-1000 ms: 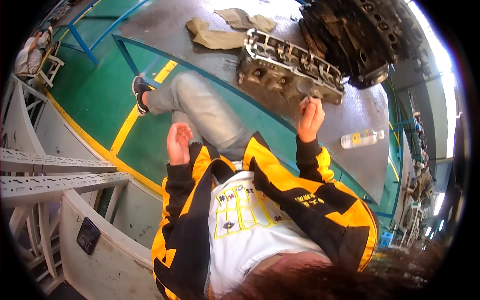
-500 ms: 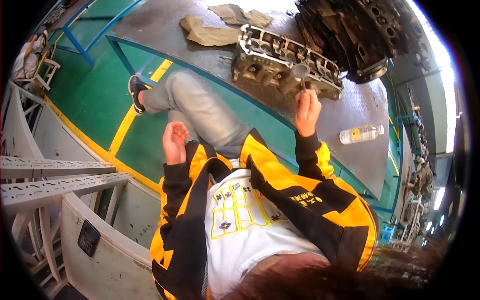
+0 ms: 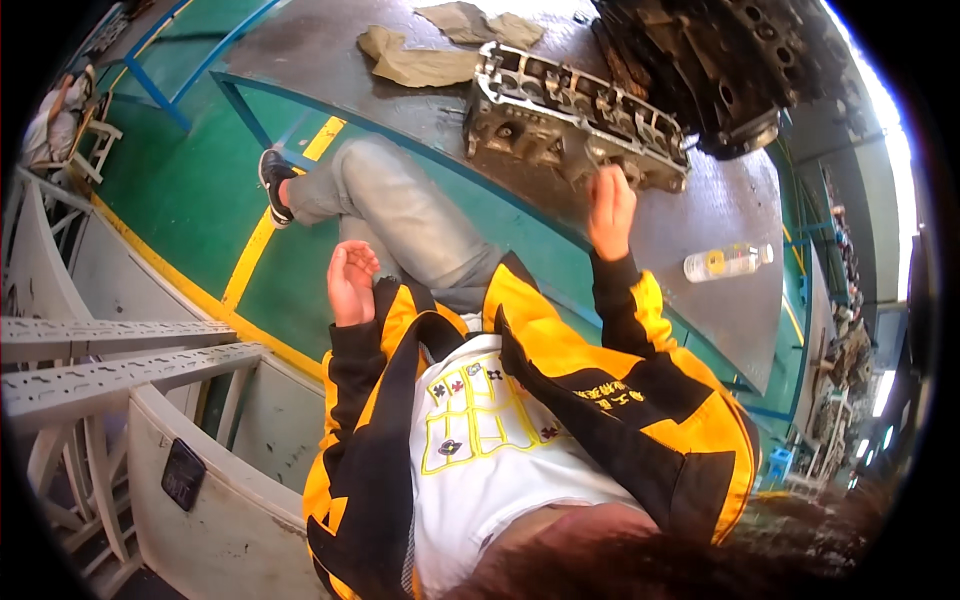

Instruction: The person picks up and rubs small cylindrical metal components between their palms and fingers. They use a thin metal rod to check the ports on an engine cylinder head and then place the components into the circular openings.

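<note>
My right hand is closed at the near side of a metal engine cylinder head, its fingers pinched together. An engine valve is in this grip; its disc and stem are now mostly hidden by the fingers and hard to make out against the casting. The cylinder head lies on the table with its row of open bays facing up. My left hand rests in the air above my lap, palm turned up, fingers loosely curled and apart, with nothing in it.
A large dark engine block stands behind the cylinder head on the metal table. Crumpled brown cloths lie at the back left. A clear bottle lies at the right. White chairs stand at my left.
My right hand has turned and lowered the valve, so its round disc no longer shows upright above the fingers. My left hand has hardly moved.
</note>
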Demonstrator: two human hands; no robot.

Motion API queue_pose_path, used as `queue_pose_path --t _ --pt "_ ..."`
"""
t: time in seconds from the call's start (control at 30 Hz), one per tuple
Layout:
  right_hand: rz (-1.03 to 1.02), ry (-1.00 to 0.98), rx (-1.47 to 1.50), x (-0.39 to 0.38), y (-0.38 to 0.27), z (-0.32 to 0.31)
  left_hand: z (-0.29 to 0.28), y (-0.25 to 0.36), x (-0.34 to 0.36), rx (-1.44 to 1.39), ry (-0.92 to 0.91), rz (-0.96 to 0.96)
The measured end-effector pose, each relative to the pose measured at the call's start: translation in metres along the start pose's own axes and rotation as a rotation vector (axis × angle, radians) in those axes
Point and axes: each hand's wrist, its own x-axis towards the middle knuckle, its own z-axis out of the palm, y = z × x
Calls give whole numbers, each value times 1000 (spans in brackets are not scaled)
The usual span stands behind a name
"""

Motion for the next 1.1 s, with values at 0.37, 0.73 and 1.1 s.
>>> queue_pose_path --t 0.37,0.73,1.1 --pt "276 -573 601 -15 -12 45 78 16 18 411 -459 -54" --pt "409 -855 776 -49 3 129 88 2 29 420 -185 -126" --pt "281 -927 791 -51 13 168 118 22 41 801 -361 120"
